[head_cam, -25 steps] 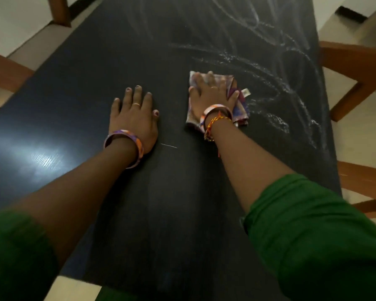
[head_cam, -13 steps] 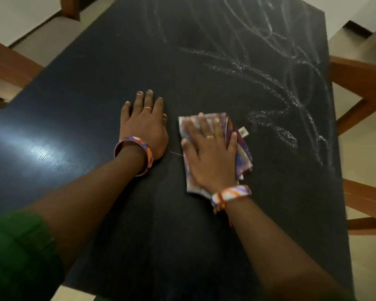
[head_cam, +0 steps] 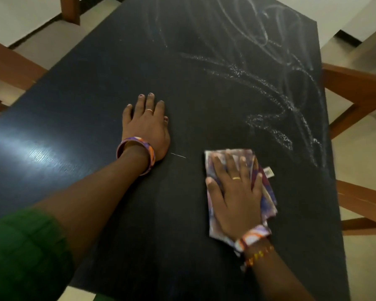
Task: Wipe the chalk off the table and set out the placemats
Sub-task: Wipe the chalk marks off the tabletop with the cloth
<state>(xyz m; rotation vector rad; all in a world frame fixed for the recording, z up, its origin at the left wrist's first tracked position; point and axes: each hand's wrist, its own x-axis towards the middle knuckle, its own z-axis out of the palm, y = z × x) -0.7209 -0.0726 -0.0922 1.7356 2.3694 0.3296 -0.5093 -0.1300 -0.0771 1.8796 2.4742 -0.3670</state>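
Note:
A black table [head_cam: 96, 105] fills the view, with white chalk scribbles [head_cam: 269, 88] across its far right half. My right hand [head_cam: 237, 192] lies flat with straight fingers on a folded purple and orange patterned cloth [head_cam: 267, 192], pressing it to the tabletop near the right side. My left hand [head_cam: 146, 124] rests flat on bare table to the left, fingers straight, holding nothing. No placemats are in view.
Brown wooden chairs stand around the table: one at the right [head_cam: 356, 88], another lower right [head_cam: 365, 205], one at the left [head_cam: 7, 66], one leg at the far left corner [head_cam: 71, 8]. A thin white mark [head_cam: 178, 155] lies between my hands.
My right hand has dragged the cloth toward me and a little right, away from the chalk marks. My left hand has stayed in place on the table.

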